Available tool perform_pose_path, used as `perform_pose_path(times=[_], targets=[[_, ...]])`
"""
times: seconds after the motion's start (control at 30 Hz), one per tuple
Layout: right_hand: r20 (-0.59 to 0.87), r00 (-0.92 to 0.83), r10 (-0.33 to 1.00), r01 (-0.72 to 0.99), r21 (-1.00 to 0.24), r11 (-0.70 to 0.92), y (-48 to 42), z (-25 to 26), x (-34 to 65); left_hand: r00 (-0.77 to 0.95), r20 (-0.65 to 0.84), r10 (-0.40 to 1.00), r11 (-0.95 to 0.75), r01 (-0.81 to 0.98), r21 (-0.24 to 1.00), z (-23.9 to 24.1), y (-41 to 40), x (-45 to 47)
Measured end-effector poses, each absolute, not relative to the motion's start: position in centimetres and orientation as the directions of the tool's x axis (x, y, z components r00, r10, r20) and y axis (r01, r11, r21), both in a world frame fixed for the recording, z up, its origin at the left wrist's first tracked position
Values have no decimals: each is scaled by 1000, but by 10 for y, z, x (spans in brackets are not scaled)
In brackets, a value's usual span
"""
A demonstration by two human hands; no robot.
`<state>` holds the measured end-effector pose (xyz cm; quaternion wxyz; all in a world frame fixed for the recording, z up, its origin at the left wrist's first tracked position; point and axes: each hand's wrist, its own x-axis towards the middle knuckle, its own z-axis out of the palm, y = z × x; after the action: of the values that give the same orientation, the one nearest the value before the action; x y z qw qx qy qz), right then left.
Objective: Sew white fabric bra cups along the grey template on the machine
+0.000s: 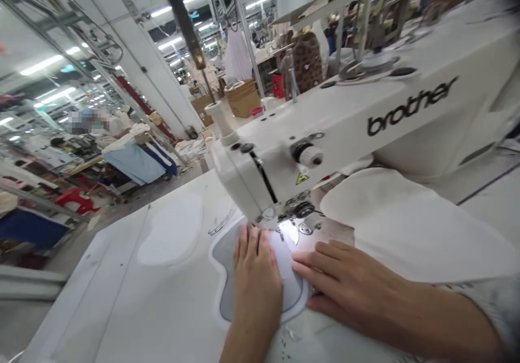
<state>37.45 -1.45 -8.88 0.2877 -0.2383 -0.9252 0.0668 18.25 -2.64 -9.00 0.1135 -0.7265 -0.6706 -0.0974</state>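
A grey fabric piece with a white, curved border (228,292) lies flat on the table, its upper right edge at the needle area of a white sewing machine (260,176). On top of it rests my left hand (258,276), palm down with the fingers stretched toward the machine head. My right hand (345,273) lies flat at the right edge of the piece, fingers pointing left and touching its border. The machine's lamp lights the spot beside the presser foot (280,232). My left hand covers part of the fabric.
A white rounded fabric piece (173,230) lies at the left on the white table (122,319). More white cloth (406,227) sits under the machine arm at right. Behind are cardboard boxes (244,98), a pillar, a red stool (77,200) and another person at a workstation.
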Motion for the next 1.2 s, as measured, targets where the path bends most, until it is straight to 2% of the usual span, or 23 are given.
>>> perform_pose_path(times=[0.17,0.33,0.53,0.67,0.77,0.87,1.0,1.2], targets=[[543,-700,463,385,-260,886,-17,-92,374,39,240,970,-34,999,-22,-83,-28,187],[493,-703,513,396,-328,858,-19,-87,377,37,227,973,-37,999,-2,-80,-28,185],[409,-751,518,423,-303,854,-17,-70,379,63,269,961,-70,997,17,-85,-25,180],[342,-780,524,456,-264,850,-15,-61,380,116,357,927,-98,993,-67,-95,-23,173],[345,-782,519,458,-248,854,-14,-59,381,157,397,904,-106,983,-148,-103,-21,166],[354,-784,510,446,-250,859,-12,-60,381,180,404,897,-121,979,-166,-105,-19,161],[345,-789,508,441,-257,860,-9,-62,379,214,388,896,-178,976,-127,-100,-15,159],[360,-769,528,455,-272,848,-6,-69,376,167,293,941,-189,981,48,-90,-5,156]])
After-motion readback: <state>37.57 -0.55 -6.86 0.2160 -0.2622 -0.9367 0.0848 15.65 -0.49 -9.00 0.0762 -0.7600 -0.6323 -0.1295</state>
